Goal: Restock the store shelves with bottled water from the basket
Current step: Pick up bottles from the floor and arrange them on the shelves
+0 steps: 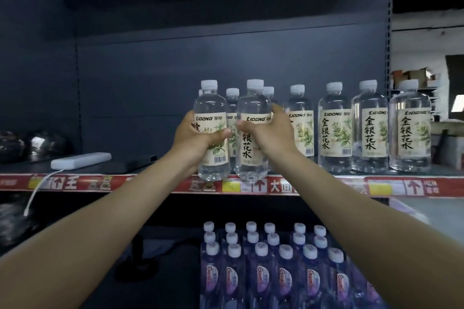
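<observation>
Left hand (198,138): fingers and thumb curled round left bottle (211,103), at shelf (313,184) front edge.
Right hand (271,133): wrapped round right bottle (252,105), just beside.
Advice: seat bases flat, slide back, labels forward.

The clear plastic water bottles (253,108) had white caps and cream labels printed with black characters, green leafy sprigs and black barcodes. The paper shelf-edge strip (75,182) was red with white characters and yellow patches. The metal back panel (226,57) was dark blue-grey. The lower white-capped bottles (261,276) bore purple labels with pink lettering.
</observation>
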